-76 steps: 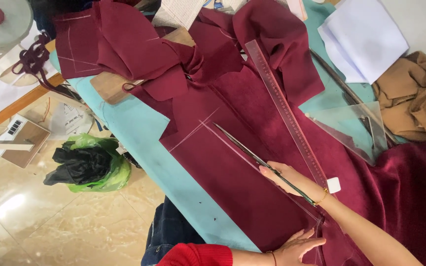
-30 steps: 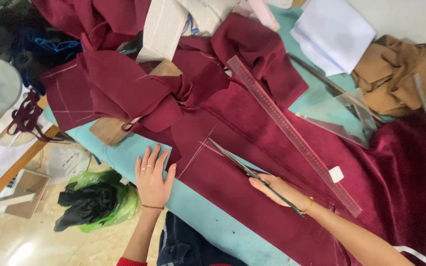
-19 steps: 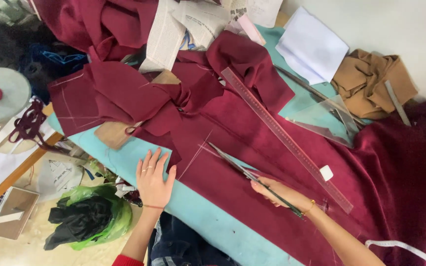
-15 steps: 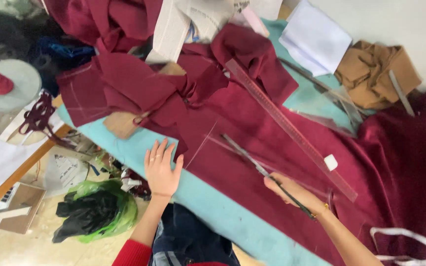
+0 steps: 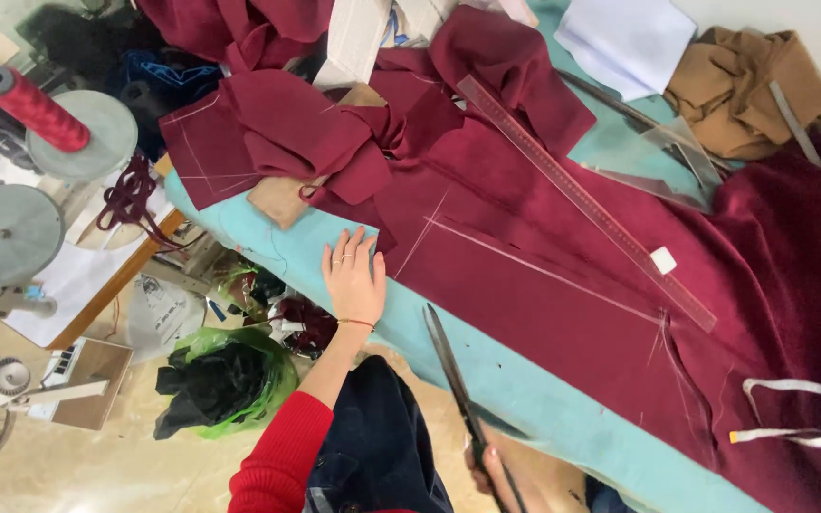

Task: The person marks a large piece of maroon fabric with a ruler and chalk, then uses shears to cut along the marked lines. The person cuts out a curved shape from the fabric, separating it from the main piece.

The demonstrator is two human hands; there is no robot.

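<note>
Left hand (image 5: pixel 353 280) is lying flat and open on the teal table (image 5: pixel 525 385), touching the red cloth (image 5: pixel 544 275) edge | right hand (image 5: pixel 491 470) is gripping scissors (image 5: pixel 453 375) off the cloth | I think the cloth is soft and floppy, so I am holding it flat near the chalk line (image 5: pixel 544 271) | white tag (image 5: pixel 662 260) sitting on the long ruler (image 5: pixel 582 199).

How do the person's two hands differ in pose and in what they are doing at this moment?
The left hand lies flat, fingers spread, on the teal table at the edge of the maroon fabric; the right hand is curled around the handles of the scissors. The left hand is in full view; the right hand is partly cut off at the picture's bottom edge. Both are bare.
</note>
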